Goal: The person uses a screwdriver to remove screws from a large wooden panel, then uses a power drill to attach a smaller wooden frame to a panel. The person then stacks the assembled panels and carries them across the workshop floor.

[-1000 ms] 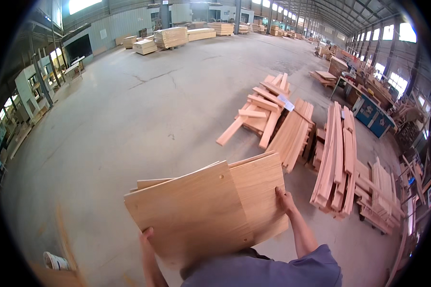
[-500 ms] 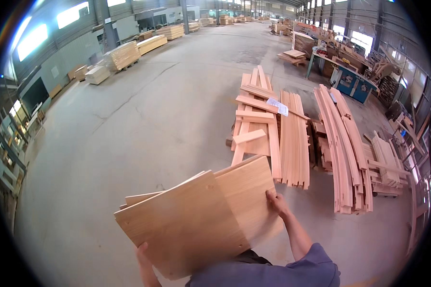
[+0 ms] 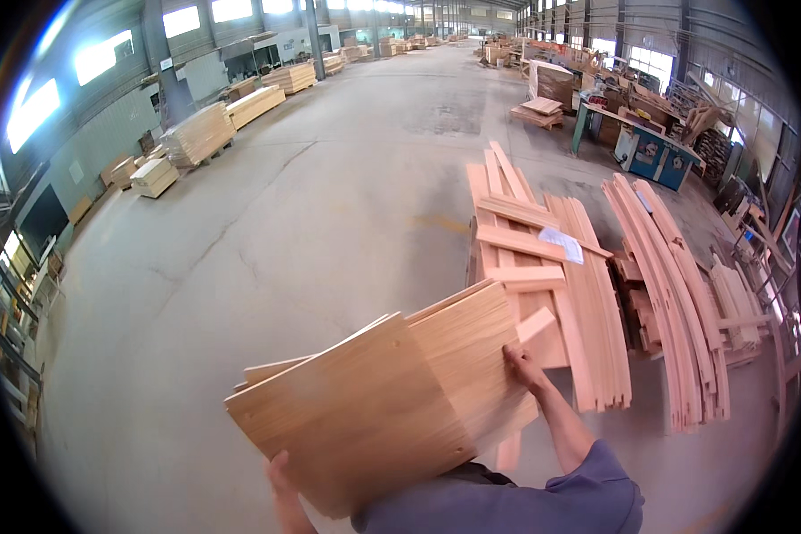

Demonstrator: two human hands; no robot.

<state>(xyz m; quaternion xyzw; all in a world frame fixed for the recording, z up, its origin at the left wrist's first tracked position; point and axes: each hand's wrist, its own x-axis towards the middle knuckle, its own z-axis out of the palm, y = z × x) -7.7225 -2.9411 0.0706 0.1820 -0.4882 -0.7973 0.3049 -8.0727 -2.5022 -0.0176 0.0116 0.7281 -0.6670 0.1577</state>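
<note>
Several thin wooden panels lean in a loose, fanned stack against my body, tilted with their far edges raised. At the stack's right end, my right hand is closed around the edge, thumb side showing on the front panel. My left hand grips the lower left edge, its fingers mostly hidden behind the wood. Just beyond the panels on the right lies a pile of pinkish planks, some laid crosswise, with a white paper sheet on top.
Right of that pile stands another stack of long planks. A blue-fronted workbench is farther back on the right. Pallets of stacked timber line the left wall. Bare concrete floor stretches ahead on the left.
The plank piles have come nearer and shifted right in view as I move forward. The panels stay in both hands, slightly farther right in the picture.
</note>
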